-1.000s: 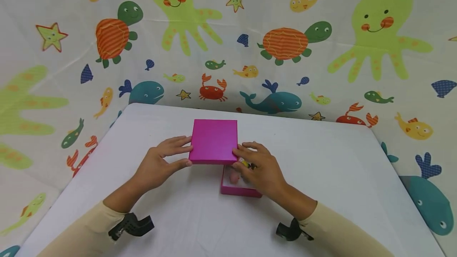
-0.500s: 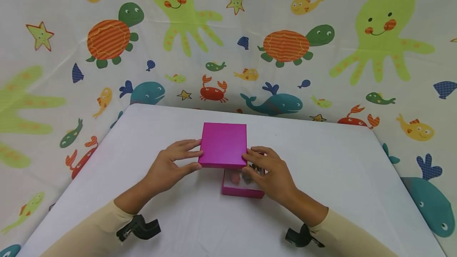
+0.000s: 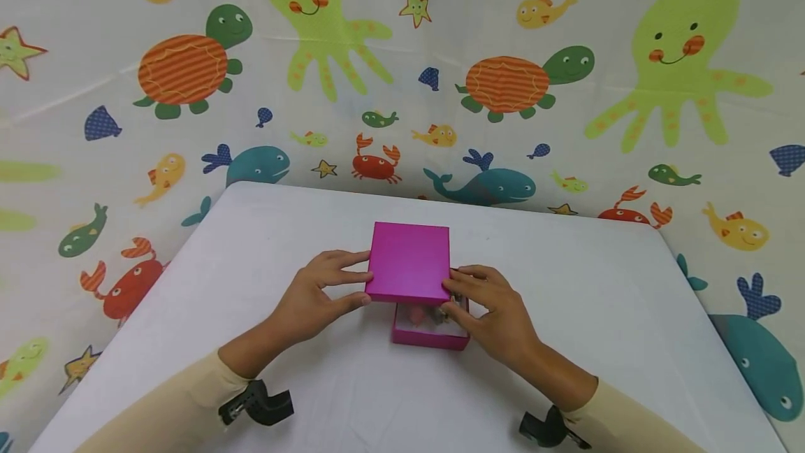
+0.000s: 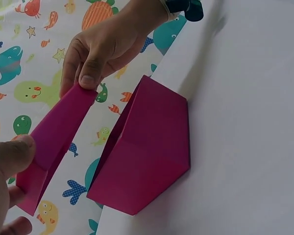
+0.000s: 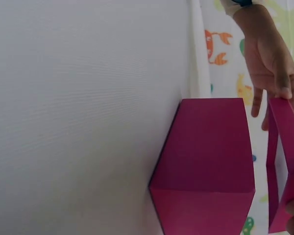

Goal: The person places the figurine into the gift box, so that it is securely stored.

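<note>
A magenta square box lid (image 3: 409, 262) is held level between both hands, over the back part of a matching open box (image 3: 430, 339) on the white table. My left hand (image 3: 318, 293) pinches the lid's left side, thumb toward the near corner. My right hand (image 3: 499, 312) pinches the right side the same way. In the left wrist view, a gap shows between the lid (image 4: 63, 129) and the box (image 4: 147, 147); the right wrist view also shows the lid (image 5: 283, 132) raised above the box (image 5: 206, 147). A pinkish round item (image 3: 416, 315) and other small items lie inside, partly hidden.
The white-covered table (image 3: 302, 397) spreads around the box. Behind it and along the sides hangs a fabric backdrop (image 3: 352, 47) printed with sea animals. Black wrist mounts (image 3: 258, 404) sit on both sleeves.
Both hands have carried the lid to the right and slightly nearer, so it overlaps more of the box. The grip on its two sides is unchanged, and the box stays put.
</note>
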A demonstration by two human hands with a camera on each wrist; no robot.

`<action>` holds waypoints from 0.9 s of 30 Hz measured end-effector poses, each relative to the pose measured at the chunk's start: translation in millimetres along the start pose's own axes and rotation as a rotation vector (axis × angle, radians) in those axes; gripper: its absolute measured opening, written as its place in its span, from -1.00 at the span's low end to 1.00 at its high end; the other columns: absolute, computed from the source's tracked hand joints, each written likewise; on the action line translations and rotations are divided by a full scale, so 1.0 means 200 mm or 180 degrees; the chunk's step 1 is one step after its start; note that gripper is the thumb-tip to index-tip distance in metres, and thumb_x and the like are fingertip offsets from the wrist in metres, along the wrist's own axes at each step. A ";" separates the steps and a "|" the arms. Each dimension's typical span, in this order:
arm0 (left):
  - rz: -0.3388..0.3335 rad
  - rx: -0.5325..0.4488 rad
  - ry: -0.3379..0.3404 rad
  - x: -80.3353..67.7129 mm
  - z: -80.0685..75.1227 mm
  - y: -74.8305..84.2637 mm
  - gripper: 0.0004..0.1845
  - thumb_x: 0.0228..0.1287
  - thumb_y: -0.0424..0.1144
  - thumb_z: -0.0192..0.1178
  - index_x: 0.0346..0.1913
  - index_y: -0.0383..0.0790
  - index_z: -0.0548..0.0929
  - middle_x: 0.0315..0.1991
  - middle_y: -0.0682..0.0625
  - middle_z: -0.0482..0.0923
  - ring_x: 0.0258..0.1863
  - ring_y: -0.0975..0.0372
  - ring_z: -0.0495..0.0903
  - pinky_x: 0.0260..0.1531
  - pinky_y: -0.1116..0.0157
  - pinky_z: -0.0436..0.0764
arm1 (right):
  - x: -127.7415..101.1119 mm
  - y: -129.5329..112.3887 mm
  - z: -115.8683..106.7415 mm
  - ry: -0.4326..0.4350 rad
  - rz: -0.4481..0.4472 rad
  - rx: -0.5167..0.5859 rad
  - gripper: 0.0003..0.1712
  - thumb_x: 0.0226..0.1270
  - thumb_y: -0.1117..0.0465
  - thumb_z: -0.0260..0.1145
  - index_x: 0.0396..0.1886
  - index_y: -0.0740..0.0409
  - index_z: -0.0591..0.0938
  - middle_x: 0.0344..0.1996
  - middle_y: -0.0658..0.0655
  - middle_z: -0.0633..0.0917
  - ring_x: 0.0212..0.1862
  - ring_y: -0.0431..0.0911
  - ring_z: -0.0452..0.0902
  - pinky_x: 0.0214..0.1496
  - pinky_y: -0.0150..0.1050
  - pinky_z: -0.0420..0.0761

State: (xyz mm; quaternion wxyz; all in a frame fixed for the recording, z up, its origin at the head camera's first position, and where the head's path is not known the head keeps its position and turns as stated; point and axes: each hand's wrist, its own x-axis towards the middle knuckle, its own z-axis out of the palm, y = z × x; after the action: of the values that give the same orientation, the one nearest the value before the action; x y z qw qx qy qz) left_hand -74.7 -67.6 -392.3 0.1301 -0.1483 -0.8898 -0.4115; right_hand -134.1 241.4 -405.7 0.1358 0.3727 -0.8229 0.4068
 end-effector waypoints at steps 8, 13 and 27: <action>0.0056 -0.0019 -0.0027 0.02 0.06 0.01 -0.56 0.11 -0.17 0.56 0.10 0.00 0.80 0.33 0.14 0.55 0.32 0.13 0.42 0.04 0.01 0.65 | -0.04 0.04 -0.03 0.0001 -0.0031 -0.0125 -0.42 0.03 0.29 0.67 0.13 0.09 0.77 0.10 0.00 0.75 0.24 -0.04 0.51 -0.08 -0.14 0.75; 0.0051 0.0006 -0.0053 0.03 0.09 0.02 -0.58 0.11 -0.17 0.57 0.09 0.02 0.80 0.32 0.16 0.55 0.32 0.14 0.43 0.07 0.00 0.63 | -0.07 0.07 -0.05 0.0057 -0.0081 -0.0194 -0.41 0.01 0.31 0.68 0.13 0.10 0.76 0.07 -0.01 0.76 0.22 -0.05 0.52 -0.10 -0.14 0.75; 0.0009 0.0122 -0.0149 -0.03 0.15 0.11 -0.60 0.12 -0.19 0.57 0.07 0.02 0.81 0.33 0.15 0.53 0.34 0.15 0.39 0.16 -0.07 0.56 | -0.17 0.05 -0.09 -0.0008 0.0031 -0.0293 -0.35 0.02 0.31 0.67 0.20 0.07 0.73 0.08 -0.03 0.76 0.21 -0.04 0.53 -0.14 -0.13 0.76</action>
State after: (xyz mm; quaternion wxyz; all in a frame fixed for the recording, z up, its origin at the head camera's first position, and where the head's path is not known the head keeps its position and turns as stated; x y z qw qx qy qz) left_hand -65.4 -32.2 -398.3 0.1126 -0.1566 -0.9001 -0.3907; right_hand -118.7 276.6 -418.4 0.1498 0.3626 -0.8427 0.3687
